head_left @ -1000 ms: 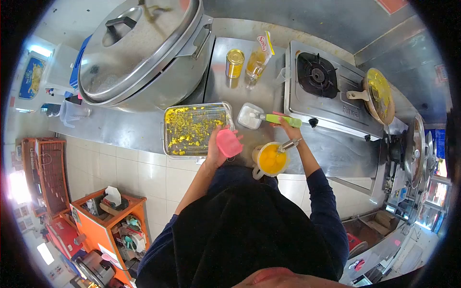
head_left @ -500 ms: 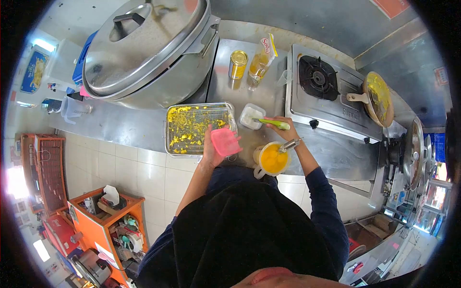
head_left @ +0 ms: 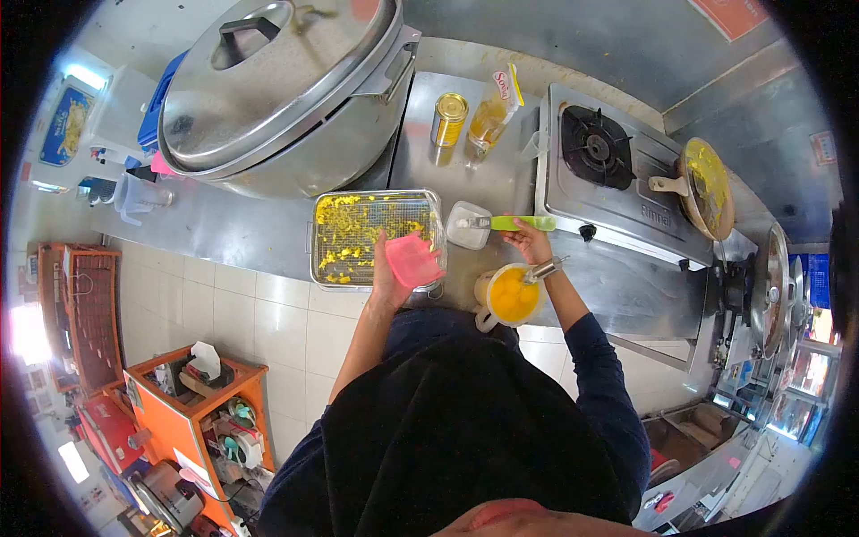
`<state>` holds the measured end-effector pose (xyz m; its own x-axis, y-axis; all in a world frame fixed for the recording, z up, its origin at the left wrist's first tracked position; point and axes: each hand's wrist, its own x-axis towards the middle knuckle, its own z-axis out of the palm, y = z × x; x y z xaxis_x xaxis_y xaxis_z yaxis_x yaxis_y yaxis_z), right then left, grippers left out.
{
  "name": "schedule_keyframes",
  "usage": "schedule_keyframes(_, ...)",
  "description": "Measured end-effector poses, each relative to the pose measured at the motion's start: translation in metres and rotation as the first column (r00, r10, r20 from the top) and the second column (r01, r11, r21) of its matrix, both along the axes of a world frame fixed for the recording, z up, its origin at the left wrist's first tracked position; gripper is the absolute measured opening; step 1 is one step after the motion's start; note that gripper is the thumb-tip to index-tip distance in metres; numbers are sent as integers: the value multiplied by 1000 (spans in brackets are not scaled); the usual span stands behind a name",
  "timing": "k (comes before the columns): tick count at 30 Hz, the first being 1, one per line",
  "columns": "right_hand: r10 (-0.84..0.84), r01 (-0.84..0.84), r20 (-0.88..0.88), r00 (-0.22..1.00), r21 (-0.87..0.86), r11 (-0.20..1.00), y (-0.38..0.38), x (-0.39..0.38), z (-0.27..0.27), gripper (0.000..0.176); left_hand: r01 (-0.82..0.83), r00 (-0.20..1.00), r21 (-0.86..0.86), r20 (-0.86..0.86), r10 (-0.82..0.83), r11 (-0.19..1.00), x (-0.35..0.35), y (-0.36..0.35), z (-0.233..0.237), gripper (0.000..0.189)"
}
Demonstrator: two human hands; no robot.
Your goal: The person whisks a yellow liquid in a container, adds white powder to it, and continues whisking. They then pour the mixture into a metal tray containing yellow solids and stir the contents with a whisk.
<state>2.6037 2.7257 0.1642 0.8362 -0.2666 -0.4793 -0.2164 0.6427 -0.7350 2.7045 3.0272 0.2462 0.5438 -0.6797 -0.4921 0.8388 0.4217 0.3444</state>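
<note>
My left hand (head_left: 386, 274) holds a pink plastic lid (head_left: 413, 261) over the near right corner of a wire-rack tray (head_left: 436, 210) with yellow bits on it. In my right hand (head_left: 530, 242) is a spoon with a green handle (head_left: 528, 223), its metal end over a small white container (head_left: 465, 238) of white contents. Just below that hand stands a pitcher (head_left: 484, 291) of yellow egg-like liquid (head_left: 514, 297), with a metal whisk (head_left: 544, 269) leaning in it.
A large lidded pot (head_left: 304, 143) fills the back left. A gold can (head_left: 448, 121) and an oil pouch (head_left: 492, 116) stand behind the container. A gas stove (head_left: 626, 197) is to the right, with a yellow-coated pan (head_left: 707, 188) beyond it. An orange cabinet (head_left: 170, 434) stands lower left.
My right hand has turned the spoon, so the green handle now lies nearly level and the metal end shows. The pink lid has shifted slightly left with my left hand.
</note>
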Motion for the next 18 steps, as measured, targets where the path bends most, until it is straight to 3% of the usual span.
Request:
schedule_keyframes(1, -58, 60, -23, 998, 73, 996, -2, -3, 0, 38, 5, 1000, 0, 0, -5, 1000, 0, 1, -1, 77)
schedule_keyframes(5, -110, 116, -63, 992, 99, 988, -26, -18, 12, 39, -10, 1000, 22, -4, 10, 1000, 0, 3, 1, 77)
schedule_keyframes(7, -144, 144, 23, 989, 5, 990, -35, -28, 48, 41, -2, 1000, 37, -6, 2, 999, -1, 5, -1, 77)
schedule_keyframes(11, -177, 178, 174, 969, 14, 984, -46, -59, 123, 41, -3, 1000, 52, -9, 4, 999, 1, 6, -7, 76)
schedule_keyframes(13, -194, 230, 207, 959, -171, 958, -34, -85, 157, 45, 11, 1000, 49, -29, -10, 999, 3, 5, -9, 76)
schedule_keyframes(14, -201, 235, 197, 960, -168, 957, -27, -99, 161, 45, 14, 1000, 51, -13, -13, 999, 4, 4, -11, 76)
schedule_keyframes(16, -146, 233, 219, 965, -450, 862, -10, -131, 166, 40, 18, 1000, 86, -11, -17, 996, 3, 2, -6, 76)
schedule_keyframes(17, -152, 233, 208, 966, -448, 863, 1, -146, 171, 40, 24, 1000, 92, -21, -23, 995, 2, 2, -9, 76)
schedule_keyframes(18, 2, 95, 141, 990, -675, 731, 12, -158, 176, 36, 35, 999, 83, -18, -33, 996, 3, 3, -12, 76)
